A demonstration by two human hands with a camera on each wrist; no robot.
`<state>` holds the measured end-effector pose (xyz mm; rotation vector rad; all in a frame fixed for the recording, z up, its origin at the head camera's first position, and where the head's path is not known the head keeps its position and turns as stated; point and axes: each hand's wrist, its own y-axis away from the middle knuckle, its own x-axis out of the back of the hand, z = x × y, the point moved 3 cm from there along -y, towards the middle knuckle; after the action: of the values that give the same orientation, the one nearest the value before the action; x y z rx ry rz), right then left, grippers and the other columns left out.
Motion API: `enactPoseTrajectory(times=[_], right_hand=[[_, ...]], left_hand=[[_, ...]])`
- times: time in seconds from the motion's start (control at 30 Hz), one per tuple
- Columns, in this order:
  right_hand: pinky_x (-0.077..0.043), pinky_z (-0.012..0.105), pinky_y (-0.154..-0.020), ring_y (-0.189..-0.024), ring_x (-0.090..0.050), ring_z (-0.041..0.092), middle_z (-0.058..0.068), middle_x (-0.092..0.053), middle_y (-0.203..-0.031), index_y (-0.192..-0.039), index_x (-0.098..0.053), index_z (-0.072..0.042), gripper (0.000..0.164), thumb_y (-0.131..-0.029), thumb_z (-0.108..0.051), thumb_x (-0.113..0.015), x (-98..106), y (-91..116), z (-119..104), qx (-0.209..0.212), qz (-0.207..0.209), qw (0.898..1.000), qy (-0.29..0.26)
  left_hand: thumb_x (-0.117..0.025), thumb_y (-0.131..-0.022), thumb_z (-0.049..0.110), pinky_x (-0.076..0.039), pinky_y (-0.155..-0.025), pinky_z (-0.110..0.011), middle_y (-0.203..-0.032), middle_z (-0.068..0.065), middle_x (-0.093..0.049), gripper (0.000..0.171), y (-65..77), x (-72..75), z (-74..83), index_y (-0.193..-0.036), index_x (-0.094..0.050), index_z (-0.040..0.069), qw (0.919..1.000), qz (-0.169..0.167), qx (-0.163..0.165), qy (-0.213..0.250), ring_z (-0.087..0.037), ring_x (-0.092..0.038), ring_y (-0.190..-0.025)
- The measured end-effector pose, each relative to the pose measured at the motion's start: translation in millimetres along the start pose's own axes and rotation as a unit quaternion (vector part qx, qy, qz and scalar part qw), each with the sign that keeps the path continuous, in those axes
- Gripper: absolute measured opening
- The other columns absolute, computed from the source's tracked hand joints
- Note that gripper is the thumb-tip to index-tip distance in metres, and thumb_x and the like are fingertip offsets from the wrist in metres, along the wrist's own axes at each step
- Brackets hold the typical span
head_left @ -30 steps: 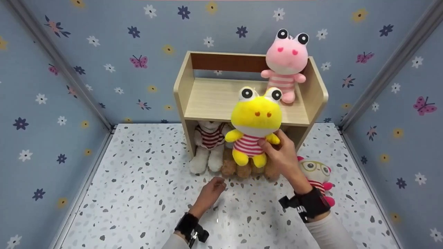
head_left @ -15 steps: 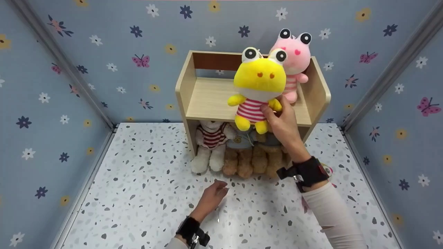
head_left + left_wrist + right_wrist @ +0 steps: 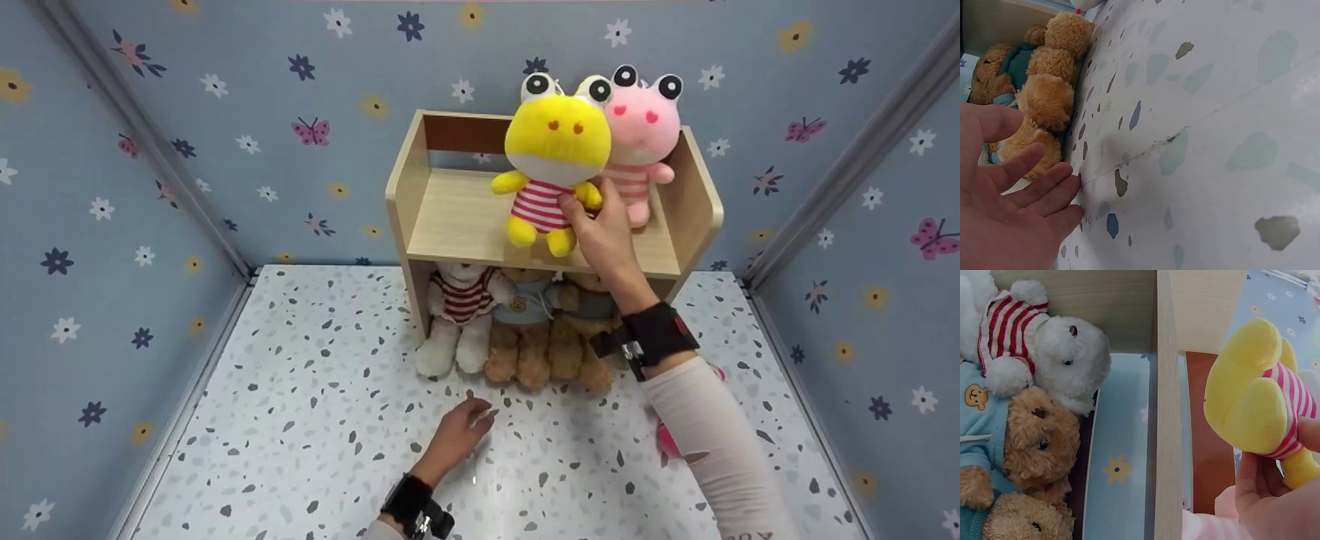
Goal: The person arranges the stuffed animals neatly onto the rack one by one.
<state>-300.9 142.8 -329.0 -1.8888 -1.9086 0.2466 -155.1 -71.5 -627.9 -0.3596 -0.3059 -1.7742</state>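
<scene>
My right hand (image 3: 606, 229) grips a yellow frog plush (image 3: 559, 139) by the side of its pink-and-white striped body, thumb in front. In the head view the frog overlaps the upper shelf (image 3: 465, 214) and part of a pink frog plush (image 3: 641, 131) at that shelf's right end. From the right wrist view, the yellow frog's legs and underside (image 3: 1247, 394) face the camera beside the shelf board (image 3: 1165, 410). My left hand (image 3: 456, 435) stays low over the speckled surface in front of the shelf, fingers loosely bent, holding nothing.
Below the upper board sit a white bear (image 3: 461, 315) in a striped shirt and two brown bears (image 3: 525, 322) in blue tops. A pink plush (image 3: 667, 441) on the right is mostly hidden by my right sleeve. Flowered panels (image 3: 112, 262) enclose the speckled surface (image 3: 300, 420).
My right hand has lifted the yellow frog from in front of the lower bears to the upper shelf, beside the pink frog. My left hand has barely moved.
</scene>
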Motion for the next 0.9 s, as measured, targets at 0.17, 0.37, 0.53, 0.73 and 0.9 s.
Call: enactPoseTrajectory(times=[0.17,0.37,0.53,0.73,0.9], right_hand=[[-0.049,0.032,-0.094,-0.112,-0.058,0.023,0.02,-0.06,-0.131,-0.146,-0.048,0.002,0.045,-0.105,-0.009,-0.06,0,-18,23,0.002,0.009,1.0,0.01],[-0.046,0.029,-0.096,-0.112,-0.056,0.019,0.015,-0.06,-0.129,-0.142,-0.051,0.002,0.045,-0.103,-0.016,-0.064,5,-33,37,-0.033,0.018,0.999,0.035],[-0.044,0.027,-0.097,-0.111,-0.054,0.019,0.016,-0.059,-0.126,-0.139,-0.051,0.005,0.043,-0.103,-0.015,-0.064,10,-42,47,-0.051,0.016,0.998,0.034],[-0.043,0.029,-0.1,-0.116,-0.053,0.021,0.018,-0.058,-0.131,-0.142,-0.05,0.004,0.045,-0.104,-0.015,-0.064,7,-45,48,-0.062,0.009,0.998,0.026],[-0.042,0.03,-0.105,-0.122,-0.053,0.022,0.017,-0.057,-0.137,-0.146,-0.049,0.002,0.047,-0.104,-0.014,-0.062,4,-50,46,-0.062,0.005,0.998,0.023]], left_hand=[[-0.062,-0.102,0.019,-0.045,-0.107,-0.059,-0.128,-0.025,-0.065,0.033,1.9,-0.4,-0.8,-0.125,-0.064,-0.006,1.0,0.003,-0.006,-0.001,-0.046,-0.059,-0.123],[-0.063,-0.102,0.02,-0.048,-0.104,-0.057,-0.124,-0.024,-0.067,0.034,1.3,0.5,-0.9,-0.124,-0.064,-0.005,0.9999,0.008,-0.004,-0.011,-0.043,-0.062,-0.12],[-0.06,-0.103,0.019,-0.049,-0.103,-0.055,-0.124,-0.022,-0.068,0.033,-0.6,-0.3,-1.9,-0.126,-0.064,-0.005,0.9999,-0.008,0.004,-0.012,-0.041,-0.063,-0.119],[-0.062,-0.102,0.018,-0.05,-0.102,-0.055,-0.122,-0.022,-0.069,0.032,-0.7,-1.3,-3.4,-0.123,-0.064,-0.005,0.9999,-0.005,-0.005,-0.011,-0.041,-0.064,-0.117],[-0.062,-0.101,0.017,-0.05,-0.103,-0.055,-0.122,-0.023,-0.068,0.032,0.3,-1.4,-3.9,-0.123,-0.064,-0.006,1.0,-0.003,-0.007,-0.003,-0.042,-0.064,-0.117]])
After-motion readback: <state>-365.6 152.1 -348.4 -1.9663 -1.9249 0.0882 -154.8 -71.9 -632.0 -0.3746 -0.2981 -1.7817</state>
